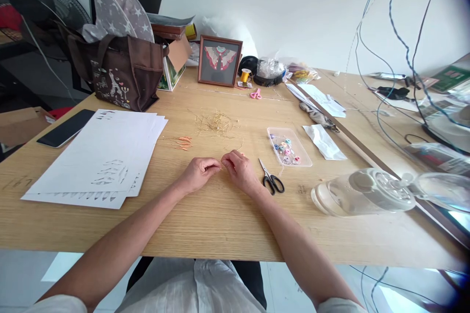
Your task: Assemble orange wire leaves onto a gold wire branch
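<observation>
A pale shirt (194,286) shows below the table (205,234); left hand (199,174) and right hand (239,170) pinch closed, contents indiscernible; orange slivers (184,144) lie roughly parallel to the near edge.

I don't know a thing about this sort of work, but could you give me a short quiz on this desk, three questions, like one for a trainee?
1. True or false: the clear tray has small colourful pieces in it.

2. Choose one. On the desk, the tangle of gold strands lies:
(a) under the bottle
(b) in front of the framed picture
(c) on top of the brown bag

3. Fill in the blank: the black-handled scissors lie nearer the person's ____ hand.

Key:
1. True.
2. (b)
3. Right; they lie just beside the right hand and its wrist.
</observation>
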Motion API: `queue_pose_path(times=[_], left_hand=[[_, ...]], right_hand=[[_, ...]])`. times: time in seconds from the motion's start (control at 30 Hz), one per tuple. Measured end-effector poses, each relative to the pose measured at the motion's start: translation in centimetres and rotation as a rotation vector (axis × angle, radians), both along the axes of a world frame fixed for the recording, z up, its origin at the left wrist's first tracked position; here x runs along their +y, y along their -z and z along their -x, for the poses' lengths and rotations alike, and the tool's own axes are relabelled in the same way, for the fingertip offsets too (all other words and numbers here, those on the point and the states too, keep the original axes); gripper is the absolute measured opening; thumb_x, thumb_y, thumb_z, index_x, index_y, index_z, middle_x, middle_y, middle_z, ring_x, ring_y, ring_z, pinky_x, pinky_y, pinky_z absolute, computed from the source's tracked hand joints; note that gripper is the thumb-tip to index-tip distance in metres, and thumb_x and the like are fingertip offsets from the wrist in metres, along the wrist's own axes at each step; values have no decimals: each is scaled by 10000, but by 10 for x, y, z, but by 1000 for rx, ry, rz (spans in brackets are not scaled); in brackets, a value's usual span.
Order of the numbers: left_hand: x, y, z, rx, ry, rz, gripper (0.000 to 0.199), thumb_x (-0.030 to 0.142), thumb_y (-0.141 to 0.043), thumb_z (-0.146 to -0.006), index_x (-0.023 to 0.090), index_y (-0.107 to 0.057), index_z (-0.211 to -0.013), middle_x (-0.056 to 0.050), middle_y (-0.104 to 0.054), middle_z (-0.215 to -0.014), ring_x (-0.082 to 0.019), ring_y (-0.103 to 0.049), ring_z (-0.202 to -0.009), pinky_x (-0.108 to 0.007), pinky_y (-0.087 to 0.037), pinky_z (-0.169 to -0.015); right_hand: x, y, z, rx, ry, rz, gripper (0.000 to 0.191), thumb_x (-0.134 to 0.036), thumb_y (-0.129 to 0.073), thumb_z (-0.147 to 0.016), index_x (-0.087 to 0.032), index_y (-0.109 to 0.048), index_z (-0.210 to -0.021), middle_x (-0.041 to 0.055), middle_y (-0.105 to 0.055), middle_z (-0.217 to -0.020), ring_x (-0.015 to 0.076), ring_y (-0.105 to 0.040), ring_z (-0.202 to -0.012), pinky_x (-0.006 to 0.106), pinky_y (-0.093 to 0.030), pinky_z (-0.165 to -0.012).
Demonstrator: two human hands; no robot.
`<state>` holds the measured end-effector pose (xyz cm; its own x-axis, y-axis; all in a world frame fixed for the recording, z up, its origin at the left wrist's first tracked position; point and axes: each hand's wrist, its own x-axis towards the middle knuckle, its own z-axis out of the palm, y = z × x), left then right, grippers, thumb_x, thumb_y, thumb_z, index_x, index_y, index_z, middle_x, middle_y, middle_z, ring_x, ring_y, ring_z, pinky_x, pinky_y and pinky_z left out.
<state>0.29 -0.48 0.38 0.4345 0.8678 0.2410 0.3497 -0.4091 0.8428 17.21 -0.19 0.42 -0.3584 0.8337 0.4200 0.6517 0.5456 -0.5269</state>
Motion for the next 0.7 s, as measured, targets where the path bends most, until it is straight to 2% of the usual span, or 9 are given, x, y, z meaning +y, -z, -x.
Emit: queue_pose_path(times=[0.17,0.3,0.37,0.47,0.57,0.7], left_hand=[[3,-5,2,-224,-53,218,175,300,-529,-788,141,-570,-726,29,-521,-578,-67,-431,-480,-193,-364,-488],[5,-2,3,-261,-124,258,188,307,-534,-777,138,-548,-696,29,-515,-554,-63,-415,-453,-190,-361,-467],[5,1,2,-207,-181,230,178,299,-540,-767,135,-561,-700,23,-529,-549,-70,-431,-454,-190,-361,-459],[4,5,2,-76,-231,106,153,271,-543,-761,133,-596,-721,-11,-602,-620,-100,-517,-536,-203,-399,-517],[3,5,2,37,-170,1,143,240,-526,-775,140,-625,-752,-32,-648,-684,-122,-561,-602,-216,-414,-563],[0,2,1,76,-39,-32,138,199,-513,-787,155,-642,-767,-24,-663,-725,-121,-568,-645,-216,-409,-603]], right_hand=[[-2,3,1,30,-46,11,151,-159,-437,-879,-170,-544,-772,30,-577,-756,131,-514,-690,277,-348,-733],[-5,1,2,13,-82,21,147,-150,-433,-876,-166,-547,-785,38,-563,-756,136,-509,-693,254,-366,-683],[-6,0,3,0,-88,16,148,-158,-427,-881,-167,-548,-796,43,-560,-763,141,-508,-704,248,-372,-669],[-6,-1,4,-38,-70,-11,160,-176,-417,-891,-169,-549,-802,49,-564,-772,149,-509,-714,258,-370,-684],[-5,-2,3,-76,-35,-40,178,-179,-405,-896,-170,-547,-788,51,-567,-768,153,-507,-708,275,-362,-707],[-3,-2,0,-72,-17,-39,174,-159,-411,-887,-172,-540,-770,50,-572,-770,153,-505,-705,278,-357,-708]])
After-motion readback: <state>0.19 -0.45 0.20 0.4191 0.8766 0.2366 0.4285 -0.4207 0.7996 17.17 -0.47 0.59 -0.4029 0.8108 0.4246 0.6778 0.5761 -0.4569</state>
